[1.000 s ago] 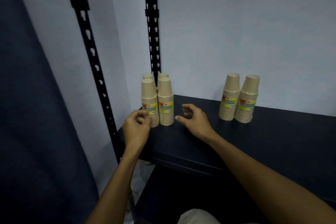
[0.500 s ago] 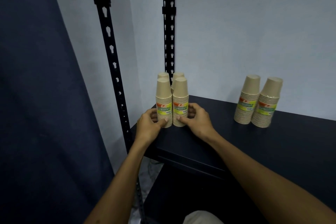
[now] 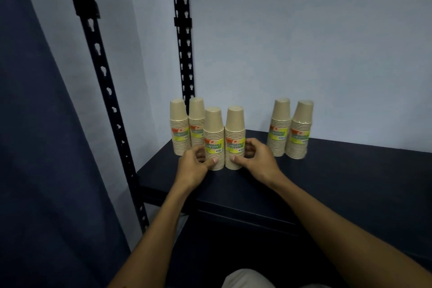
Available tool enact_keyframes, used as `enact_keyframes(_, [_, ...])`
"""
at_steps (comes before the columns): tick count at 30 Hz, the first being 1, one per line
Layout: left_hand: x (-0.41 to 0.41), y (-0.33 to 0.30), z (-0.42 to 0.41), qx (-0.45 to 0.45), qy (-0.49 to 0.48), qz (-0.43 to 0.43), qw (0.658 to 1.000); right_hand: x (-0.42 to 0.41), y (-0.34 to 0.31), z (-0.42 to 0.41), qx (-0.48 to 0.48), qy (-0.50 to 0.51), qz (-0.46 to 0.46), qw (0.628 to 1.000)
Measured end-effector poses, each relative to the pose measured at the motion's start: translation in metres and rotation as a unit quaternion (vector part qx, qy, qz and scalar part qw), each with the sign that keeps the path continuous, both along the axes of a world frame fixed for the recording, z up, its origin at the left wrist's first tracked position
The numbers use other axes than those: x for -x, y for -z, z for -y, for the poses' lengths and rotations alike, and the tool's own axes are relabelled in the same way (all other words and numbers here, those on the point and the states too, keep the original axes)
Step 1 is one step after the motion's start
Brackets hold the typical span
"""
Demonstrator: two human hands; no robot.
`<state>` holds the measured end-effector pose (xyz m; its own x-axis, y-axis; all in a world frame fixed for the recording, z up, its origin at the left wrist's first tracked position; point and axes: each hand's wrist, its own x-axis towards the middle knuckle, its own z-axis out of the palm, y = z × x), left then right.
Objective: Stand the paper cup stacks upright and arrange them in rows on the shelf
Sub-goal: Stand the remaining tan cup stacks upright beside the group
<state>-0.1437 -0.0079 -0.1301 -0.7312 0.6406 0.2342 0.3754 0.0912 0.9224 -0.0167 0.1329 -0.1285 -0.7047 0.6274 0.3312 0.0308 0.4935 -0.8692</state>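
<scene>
From the head view, both forearms are reaching up from the bottom edge onto the dark shelf (image 3: 327,177), wrists slightly bent toward each other. The left hand (image 3: 194,166) is curling around the left front cup stack (image 3: 213,138), thumb pressing its lower rims, and the right hand (image 3: 256,159) is cupping the right front cup stack (image 3: 235,137) the same way; these two stacks are standing upright and touching. Behind them to the left, two more stacks (image 3: 184,128) are standing beside the black upright post (image 3: 184,54), and another pair (image 3: 289,131) is standing to the right, well apart (labels there are blurring). The fingers behind the held stacks are hiding from sight.
</scene>
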Motion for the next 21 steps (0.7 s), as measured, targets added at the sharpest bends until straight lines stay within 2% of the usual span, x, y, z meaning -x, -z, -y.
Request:
enact_keyframes(11, [-0.076,0.0,-0.074,0.014,0.093,-0.013,0.995,-0.106,0.0,-0.044,-0.004,0.101,-0.006,0.995])
enact_keyframes(21, [-0.096,-0.002,-0.094,0.009,0.081,-0.029,0.996,-0.12,0.002,-0.054,-0.006,0.149,-0.003,0.989])
